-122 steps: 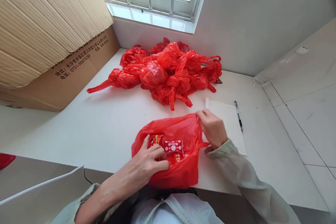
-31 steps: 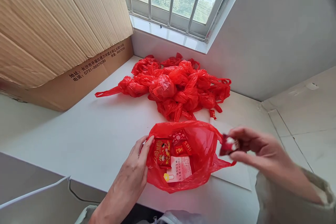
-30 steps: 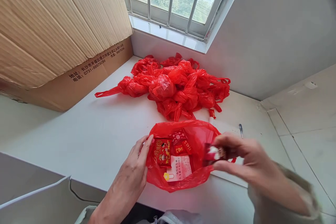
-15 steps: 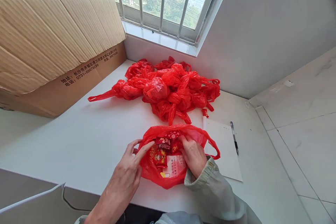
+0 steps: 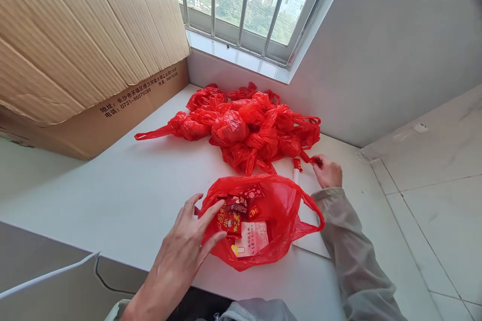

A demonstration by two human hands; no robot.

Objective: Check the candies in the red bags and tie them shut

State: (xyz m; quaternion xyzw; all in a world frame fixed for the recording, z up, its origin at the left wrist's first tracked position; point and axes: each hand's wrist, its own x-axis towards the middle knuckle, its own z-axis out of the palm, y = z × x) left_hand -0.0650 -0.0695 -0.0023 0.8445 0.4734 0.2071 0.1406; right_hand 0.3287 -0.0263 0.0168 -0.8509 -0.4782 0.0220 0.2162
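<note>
One open red bag [image 5: 278,205] sits near, mid-counter [image 5: 113,200], with five items visible inside: four red packets [image 5: 230,222] and one pale pink piece [image 5: 254,238]. The left hand [image 5: 183,241] has its fingers spread over the left rim. The right hand [image 5: 329,171] is beside the far heap of knotted red bags [image 5: 229,128], too tangled to count; I cannot tell whether its fingers grip the dark red piece [image 5: 319,162] there.

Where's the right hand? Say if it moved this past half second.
Yes: the right hand left the open bag, nearing the right end of the bag pile.
</note>
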